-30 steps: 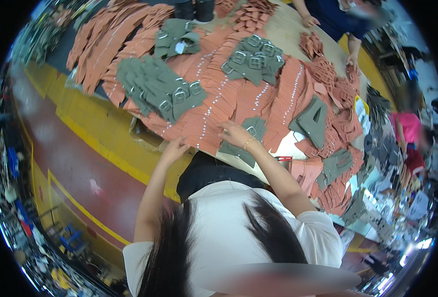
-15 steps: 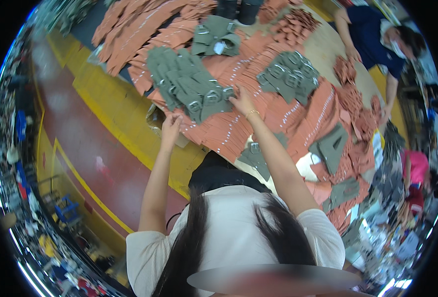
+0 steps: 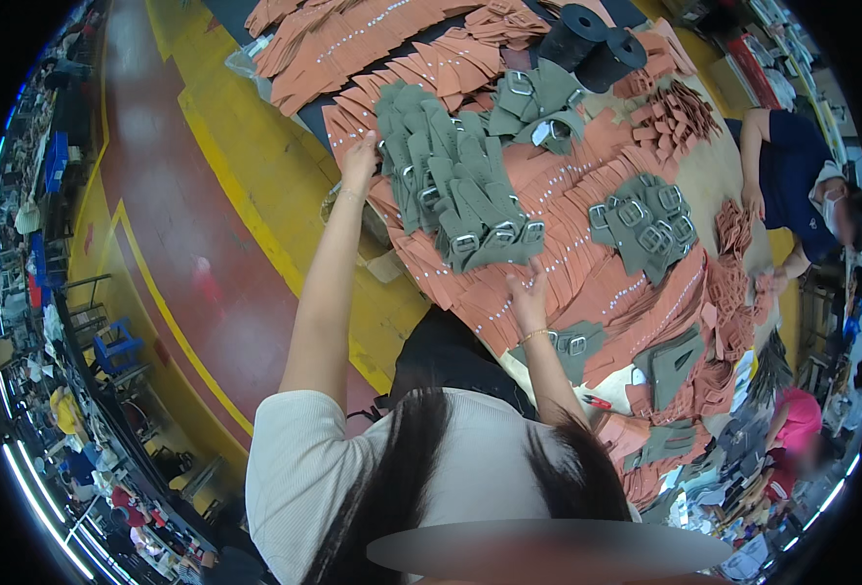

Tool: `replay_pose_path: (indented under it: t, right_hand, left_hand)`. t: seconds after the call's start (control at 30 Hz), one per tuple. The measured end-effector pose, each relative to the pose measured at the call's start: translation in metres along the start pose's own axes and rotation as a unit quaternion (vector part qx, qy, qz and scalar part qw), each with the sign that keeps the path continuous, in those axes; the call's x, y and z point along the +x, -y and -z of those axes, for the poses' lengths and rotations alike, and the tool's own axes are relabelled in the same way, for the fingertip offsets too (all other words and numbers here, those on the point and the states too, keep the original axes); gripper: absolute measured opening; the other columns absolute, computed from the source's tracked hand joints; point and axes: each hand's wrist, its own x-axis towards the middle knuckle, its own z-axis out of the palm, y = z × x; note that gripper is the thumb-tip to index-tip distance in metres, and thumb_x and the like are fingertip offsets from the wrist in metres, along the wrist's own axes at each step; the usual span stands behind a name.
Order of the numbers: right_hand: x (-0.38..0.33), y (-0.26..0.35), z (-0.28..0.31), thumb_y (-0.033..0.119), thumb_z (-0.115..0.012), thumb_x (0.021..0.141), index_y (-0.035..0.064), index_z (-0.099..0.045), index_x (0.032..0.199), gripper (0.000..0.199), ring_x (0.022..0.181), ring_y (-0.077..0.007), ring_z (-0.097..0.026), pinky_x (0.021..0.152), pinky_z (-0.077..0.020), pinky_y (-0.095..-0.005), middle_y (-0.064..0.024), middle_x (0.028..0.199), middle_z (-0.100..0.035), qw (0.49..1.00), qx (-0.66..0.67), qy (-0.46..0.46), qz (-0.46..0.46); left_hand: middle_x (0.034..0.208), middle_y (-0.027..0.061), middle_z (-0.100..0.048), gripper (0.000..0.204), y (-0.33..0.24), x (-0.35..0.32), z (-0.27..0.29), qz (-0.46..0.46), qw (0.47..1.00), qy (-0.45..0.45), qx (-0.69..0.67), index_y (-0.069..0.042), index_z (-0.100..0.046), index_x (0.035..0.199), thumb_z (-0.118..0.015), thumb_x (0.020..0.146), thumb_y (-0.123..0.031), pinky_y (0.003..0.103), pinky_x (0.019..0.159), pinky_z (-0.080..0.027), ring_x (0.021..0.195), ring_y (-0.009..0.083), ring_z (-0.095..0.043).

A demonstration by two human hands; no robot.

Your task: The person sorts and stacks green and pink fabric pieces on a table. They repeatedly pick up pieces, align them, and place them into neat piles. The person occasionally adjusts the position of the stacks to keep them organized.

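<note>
Left hand point(image 3: 360, 156) is stretched far out to the left end of a fanned row of grey-green buckled straps point(image 3: 455, 190); its fingers look curled onto the edge of the row, but whether they pinch a strap or only press on it I cannot tell at this size. Right hand point(image 3: 528, 297) lies flat, fingers spread, on the rust-coloured strips point(image 3: 587, 283) just below the near end of the same row, close to the metal buckles. The row sits on top of overlapping rust strips that cover most of the counter point(image 3: 719, 175); a second buckled cluster point(image 3: 646, 224) lies to the right, a third point(image 3: 538, 102) beyond, and two black rolls point(image 3: 587, 44) stand at the far edge. Risk, as judged: the straps are only loosely shingled, so a pull at one end likely skews the fan or drags neighbours out of order. The rust layer underneath is itself loose, and the spread right hand could slide it and carry the row along. The left end sits near the counter edge above the yellow floor point(image 3: 246, 185), so pieces nudged leftward could drop off. A second person's arm point(image 3: 748, 166) works at the far right, well apart; interference seems unlikely.
</note>
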Motion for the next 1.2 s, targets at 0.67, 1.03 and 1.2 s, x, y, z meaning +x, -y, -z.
replay_pose_path:
  t: [0.67, 1.03, 1.2]
  right_hand:
    - [0.032, 0.070, -0.048, 0.045, -0.044, 0.092, 0.0068, -0.020, 0.142, 0.068, 0.133, -0.0454, -0.017, 0.108, -0.0140, -0.0589, -0.0178, 0.144, -0.021, 0.864, 0.403, 0.123, -0.274]
    - [0.028, 0.097, -0.048, 0.042, -0.035, 0.095, 0.0086, -0.017, 0.144, 0.062, 0.136, -0.0461, -0.005, 0.109, -0.0082, -0.0581, -0.0166, 0.148, -0.011, 0.837, 0.434, 0.135, -0.304]
    - [0.030, 0.105, -0.049, 0.044, -0.033, 0.096, 0.0076, -0.018, 0.144, 0.062, 0.137, -0.0446, -0.006, 0.109, -0.0097, -0.0587, -0.0162, 0.149, -0.013, 0.833, 0.431, 0.144, -0.316]
  left_hand:
    - [0.084, 0.0030, -0.049, 0.047, -0.021, -0.032, -0.015, 0.090, 0.995, 0.029, -0.044, -0.004, -0.051, 0.104, -0.045, 0.092, -0.049, 0.029, 0.065, -0.040, 0.072, 0.0122, -0.045]
    - [0.138, 0.0048, -0.042, 0.068, -0.043, -0.012, -0.026, 0.164, 0.932, 0.226, -0.232, -0.009, -0.028, 0.142, -0.035, 0.093, -0.056, 0.037, 0.100, -0.039, 0.124, 0.0189, -0.043]
    - [0.138, 0.0047, -0.042, 0.061, -0.043, -0.018, -0.030, 0.152, 0.898, 0.262, -0.320, -0.010, -0.034, 0.139, -0.036, 0.094, -0.052, 0.041, 0.101, -0.039, 0.123, 0.0199, -0.044]
